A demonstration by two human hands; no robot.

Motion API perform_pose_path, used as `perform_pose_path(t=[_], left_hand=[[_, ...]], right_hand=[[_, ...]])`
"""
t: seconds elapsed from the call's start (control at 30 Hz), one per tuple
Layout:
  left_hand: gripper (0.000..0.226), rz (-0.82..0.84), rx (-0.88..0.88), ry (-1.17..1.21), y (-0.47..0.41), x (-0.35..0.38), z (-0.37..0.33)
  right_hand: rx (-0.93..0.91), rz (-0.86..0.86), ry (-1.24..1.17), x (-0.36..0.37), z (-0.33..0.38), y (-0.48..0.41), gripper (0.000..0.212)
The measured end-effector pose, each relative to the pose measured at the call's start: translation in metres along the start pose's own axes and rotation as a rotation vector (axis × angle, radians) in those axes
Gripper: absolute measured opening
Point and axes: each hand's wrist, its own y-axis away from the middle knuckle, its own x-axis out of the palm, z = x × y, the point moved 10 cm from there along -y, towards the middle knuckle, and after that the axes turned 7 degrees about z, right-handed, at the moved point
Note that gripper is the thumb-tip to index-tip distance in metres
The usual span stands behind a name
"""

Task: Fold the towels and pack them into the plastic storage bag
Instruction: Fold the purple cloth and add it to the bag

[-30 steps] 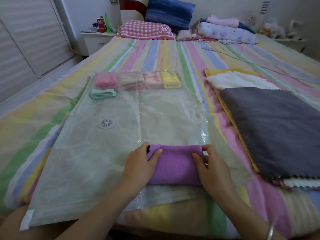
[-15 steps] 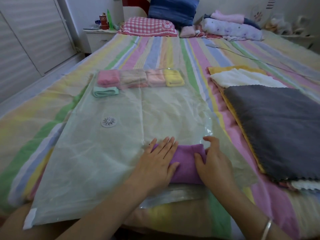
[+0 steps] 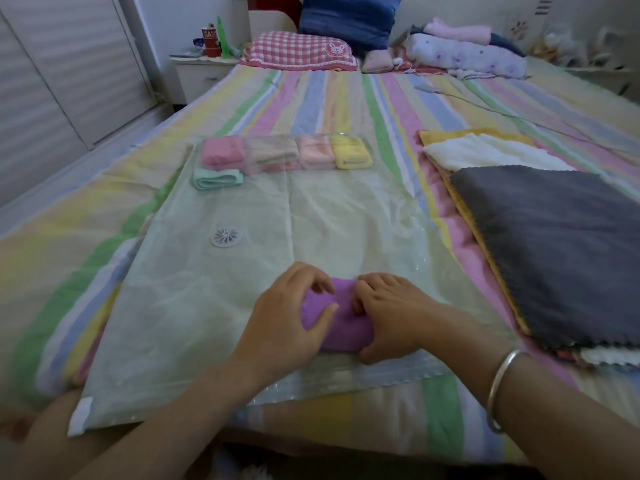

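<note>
You are looking down a striped bed point(image 3: 311, 98) at your two bare hands, which meet over a folded purple towel point(image 3: 341, 327). The towel lies on top of a clear plastic storage bag point(image 3: 311, 209), close to the bag's near edge and a little right of its middle. Your left hand point(image 3: 287, 320) covers the towel's left end, fingers curled down over the far side and thumb laid across the top. Your right hand point(image 3: 391, 313) grips the right end, fingers bent onto the cloth and thumb tucked at the near edge; a silver bracelet point(image 3: 502, 386) sits on that wrist. The bag lies flat along the bed, with a round white valve point(image 3: 227, 236) on its left half. Along the bag's far edge, inside the plastic, a row of folded towels sits side by side: a pink towel point(image 3: 223, 152) at the left, a pale striped towel point(image 3: 273, 155), a peach towel point(image 3: 315, 152) and a yellow towel point(image 3: 351, 154) at the right. A mint towel point(image 3: 216, 177) lies just in front of the pink one. To the right of the bag, a stack of unfolded towels rests on the bed with a grey towel point(image 3: 554, 244) on top and a white towel point(image 3: 485, 154) showing beyond it. At the head of the bed are a red checked pillow point(image 3: 298, 50) and a blue cushion point(image 3: 346, 19), with a white nightstand point(image 3: 201, 71) by the far left corner.
</note>
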Motion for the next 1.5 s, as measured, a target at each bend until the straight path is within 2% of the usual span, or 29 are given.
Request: perform_pose_path(t=[0.13, 0.37, 0.47, 0.57, 0.67, 0.73, 0.9, 1.07, 1.2, 1.3, 1.4, 1.5], left_hand=[[0.017, 0.219, 0.202, -0.256, 0.026, 0.024, -0.021], [0.045, 0.416, 0.322, -0.502, 0.045, 0.04, -0.016], [0.041, 0.429, 0.33, -0.544, 0.047, 0.041, -0.015], [0.034, 0.453, 0.253, -0.465, 0.047, 0.037, -0.004], [0.033, 0.465, 0.156, -0.336, 0.046, 0.033, 0.008], [0.03, 0.464, 0.158, -0.34, 0.046, 0.033, 0.007], [0.016, 0.361, 0.282, -0.517, 0.048, 0.033, -0.018], [0.015, 0.349, 0.299, -0.605, 0.046, 0.033, -0.023], [0.013, 0.402, 0.277, -0.5, 0.042, 0.031, -0.02], [0.026, 0.359, 0.052, -0.375, 0.034, 0.015, 0.001], [0.037, 0.336, -0.177, -0.153, 0.031, -0.002, 0.025], [0.035, 0.391, -0.172, 0.081, 0.029, -0.008, 0.015]], right_hand=[[0.019, 0.018, 0.089, -0.002, 0.002, -0.003, 0.069], [0.088, 0.091, 0.01, 0.0, -0.006, 0.007, 0.059], [0.149, 0.135, -0.026, 0.004, -0.018, 0.014, 0.058], [0.237, 0.212, -0.075, 0.013, -0.035, 0.025, 0.059], [0.327, 0.258, -0.011, 0.017, -0.048, 0.038, 0.069], [0.354, 0.268, 0.046, 0.02, -0.052, 0.043, 0.072], [0.301, 0.204, -0.054, 0.024, -0.057, 0.049, 0.054], [0.218, 0.001, -0.129, 0.013, -0.053, 0.06, 0.046], [0.12, -0.248, -0.205, -0.023, -0.03, 0.086, 0.041], [-0.053, -0.4, -0.376, -0.054, 0.007, 0.111, 0.045], [-0.167, -0.414, -0.251, -0.051, 0.045, 0.122, 0.054], [-0.109, -0.356, -0.081, -0.03, 0.052, 0.116, 0.057]])
